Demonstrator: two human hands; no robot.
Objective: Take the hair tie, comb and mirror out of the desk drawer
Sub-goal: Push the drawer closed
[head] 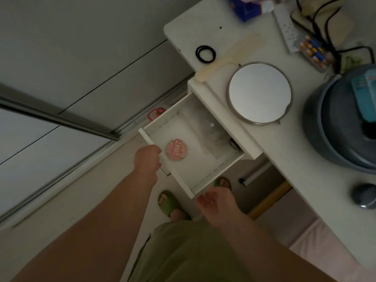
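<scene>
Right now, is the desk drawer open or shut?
Open: the drawer is pulled out, its inside showing, and the left hand grips its front edge.

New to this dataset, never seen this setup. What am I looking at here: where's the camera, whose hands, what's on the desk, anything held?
There is no robot here: a person works with bare hands, and the single picture comes from a wide-angle camera on their head, looking down.

The left hand grips the front edge of the open white drawer. The right hand hangs open, palm up, just below the drawer's near corner, holding nothing.

On the white desk lie the black hair tie, a pale comb and a round mirror, so all three are already out. Inside the drawer there is a small pink round item and something clear at the back that is too dim to identify. A power strip and a grey round container also sit on the desk.
</scene>
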